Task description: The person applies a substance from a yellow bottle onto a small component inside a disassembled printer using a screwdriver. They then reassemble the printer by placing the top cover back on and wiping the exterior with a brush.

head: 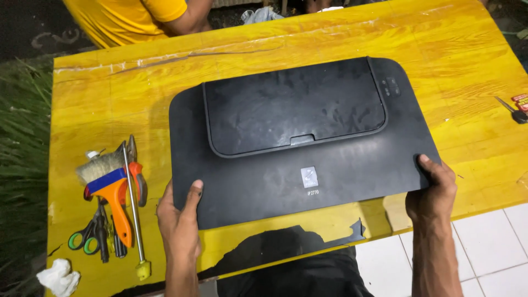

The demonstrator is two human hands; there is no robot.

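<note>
I've got my left hand [179, 223] and right hand [434, 190] clamped on the near corners of the black printer [300, 140] lying flat on the yellow surface [110, 99] — rigid, smooth, probably hefty, so edges grip best.

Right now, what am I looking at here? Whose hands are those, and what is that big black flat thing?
The picture comes from a camera worn on a person's head, looking down. The left hand and right hand are that person's own, each gripping a front corner of a dusty black printer that sits on a yellow table. Beside the left hand lies a heap of tools: a brush with an orange handle, pliers, green-handled scissors and a long metal rod. A crumpled white cloth lies at the corner. Another person in a yellow shirt sits across the table.
</note>
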